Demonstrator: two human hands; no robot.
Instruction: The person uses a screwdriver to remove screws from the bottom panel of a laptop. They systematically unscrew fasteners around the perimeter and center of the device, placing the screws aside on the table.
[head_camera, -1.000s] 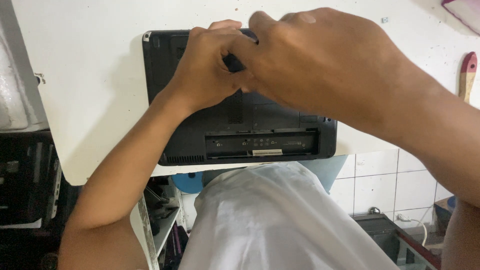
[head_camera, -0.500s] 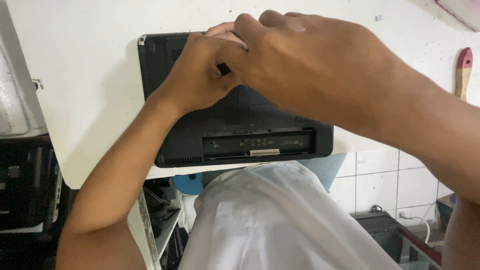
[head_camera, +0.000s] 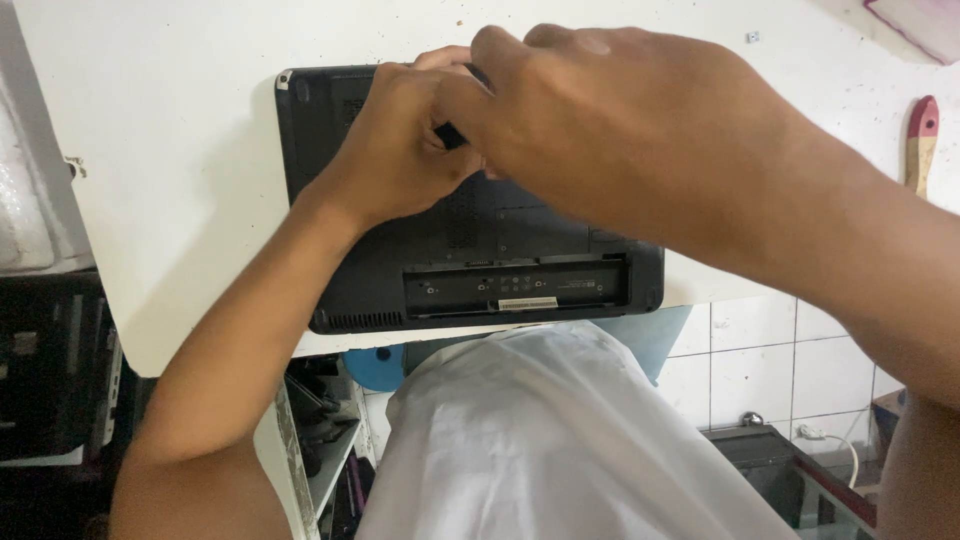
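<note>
Our left hand (head_camera: 400, 150) curls its fingers around a small black part (head_camera: 450, 135); our right hand (head_camera: 620, 120) closes over the same spot, though we cannot tell what it grips. Both rest on an upturned black laptop (head_camera: 480, 270) overhanging the white tabletop's (head_camera: 170, 150) near edge. A red-handled brush (head_camera: 922, 140) lies near the right edge.

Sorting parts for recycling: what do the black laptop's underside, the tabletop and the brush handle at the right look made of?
Laptop underside: likely matte black plastic, with moulded vent slots and no gleam.
Tabletop: smooth white painted or laminated board, probably; speckled with dirt, core not visible.
Brush handle: seemingly pale wood with a red-painted end.
</note>
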